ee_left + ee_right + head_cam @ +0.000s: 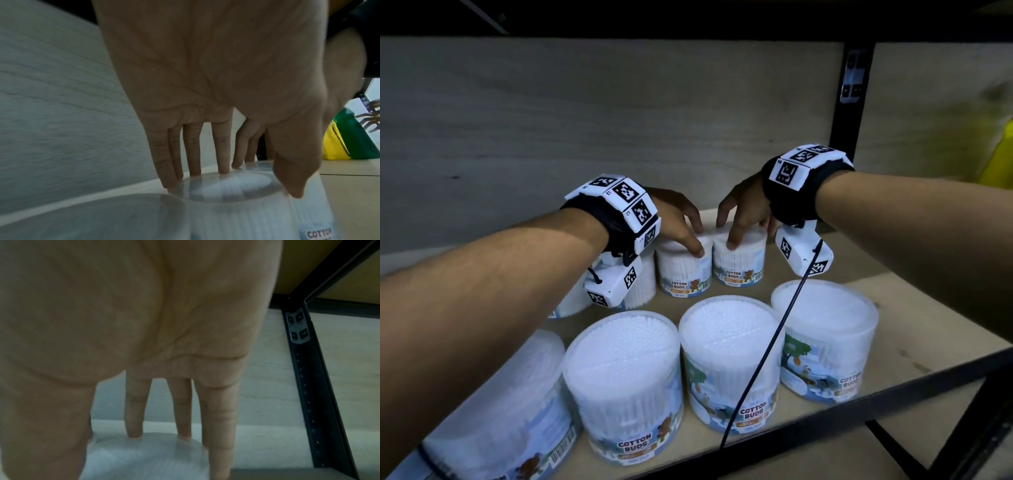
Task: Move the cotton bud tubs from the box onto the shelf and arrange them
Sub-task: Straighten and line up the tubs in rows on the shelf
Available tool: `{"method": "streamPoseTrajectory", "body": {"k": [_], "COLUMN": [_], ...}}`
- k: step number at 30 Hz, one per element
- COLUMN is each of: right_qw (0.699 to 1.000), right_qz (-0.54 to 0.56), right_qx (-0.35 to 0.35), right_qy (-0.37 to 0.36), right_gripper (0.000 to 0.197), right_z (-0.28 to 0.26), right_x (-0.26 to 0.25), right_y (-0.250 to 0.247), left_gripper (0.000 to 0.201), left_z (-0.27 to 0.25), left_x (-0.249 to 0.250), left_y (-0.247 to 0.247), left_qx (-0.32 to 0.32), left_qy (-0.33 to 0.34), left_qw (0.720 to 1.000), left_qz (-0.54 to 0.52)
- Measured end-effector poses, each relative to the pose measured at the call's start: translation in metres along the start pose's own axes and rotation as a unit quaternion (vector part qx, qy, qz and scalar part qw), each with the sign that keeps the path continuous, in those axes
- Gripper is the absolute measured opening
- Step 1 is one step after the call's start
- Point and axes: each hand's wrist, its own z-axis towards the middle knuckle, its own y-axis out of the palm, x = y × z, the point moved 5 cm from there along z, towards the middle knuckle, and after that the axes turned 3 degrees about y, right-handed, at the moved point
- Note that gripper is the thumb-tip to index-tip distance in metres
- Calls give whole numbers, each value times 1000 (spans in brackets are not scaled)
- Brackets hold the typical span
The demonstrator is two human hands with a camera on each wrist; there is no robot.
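Note:
Two small cotton bud tubs stand side by side at the back of the wooden shelf (pixel 893 274). My left hand (pixel 697 240) grips the left tub (pixel 683 274) from above, thumb on its front and fingers behind its lid. In the left wrist view the left hand (pixel 236 183) straddles that tub's (pixel 236 219) top. My right hand (pixel 739 234) holds the right tub (pixel 739 265) the same way. The right wrist view shows the right hand (pixel 123 443) with fingertips on the far rim of its tub (pixel 144 459). Both tubs stand upright on the board.
Three large tubs (pixel 623 377) (pixel 729 359) (pixel 825 335) line the front, with one more (pixel 496 411) under my left forearm. More small tubs (pixel 640 284) stand behind my left wrist. A black upright post (pixel 849 102) stands at the back right. A yellow object (pixel 1000 154) lies beyond it.

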Motion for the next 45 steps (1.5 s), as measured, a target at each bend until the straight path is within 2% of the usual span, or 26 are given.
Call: {"method": "streamPoseTrajectory", "body": {"k": [6, 13, 23, 31, 39, 45], "right_qw": [999, 999, 999, 998, 997, 996], "right_qz": [12, 15, 6, 24, -1, 10], "right_qx": [-30, -31, -22, -45, -60, -75], "right_qy": [-12, -23, -29, -48, -54, -52], "right_gripper": [69, 70, 65, 55, 49, 52], "right_z": [8, 12, 4, -11, -34, -48], "right_x": [4, 8, 9, 11, 12, 17], "right_y": [4, 6, 6, 11, 12, 15], "left_gripper": [57, 62, 64, 68, 55, 63], "left_z": [1, 2, -5, -16, -27, -36], "left_x": [5, 5, 18, 29, 34, 34], "left_y": [-1, -1, -4, -8, -9, -7], "left_qx": [3, 21, -14, -56, -64, -95], "left_qy": [-40, -72, -65, -39, -33, -37], "left_qw": [999, 997, 996, 991, 995, 995], "left_qz": [16, 31, 61, 113, 64, 4]}}
